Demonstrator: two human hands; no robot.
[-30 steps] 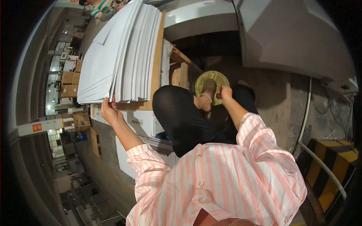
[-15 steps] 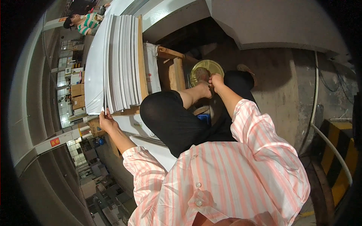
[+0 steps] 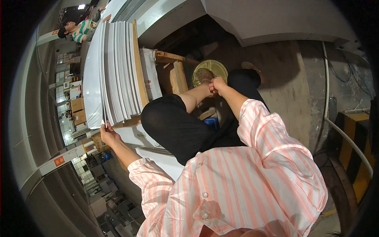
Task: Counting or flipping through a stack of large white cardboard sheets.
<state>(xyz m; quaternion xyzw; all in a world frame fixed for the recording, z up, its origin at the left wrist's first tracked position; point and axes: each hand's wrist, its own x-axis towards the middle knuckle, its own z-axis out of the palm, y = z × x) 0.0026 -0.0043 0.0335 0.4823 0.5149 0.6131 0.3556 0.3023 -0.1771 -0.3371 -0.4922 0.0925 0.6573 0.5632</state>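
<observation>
We see our left hand (image 3: 108, 135) at about eight o'clock, its fingers pressed to the near edge of the stack of white sheets (image 3: 112, 71), which runs up toward eleven o'clock on a wooden pallet (image 3: 173, 75); how firmly it pinches a sheet we cannot tell. Our right hand (image 3: 216, 85) sits just above centre, curled nearly closed beside the bare shin of our raised leg, possibly pinching something small that the view does not resolve. Just beyond it, at twelve o'clock, a round yellow-green dish (image 3: 215, 68) lies on the concrete floor (image 3: 292, 91).
</observation>
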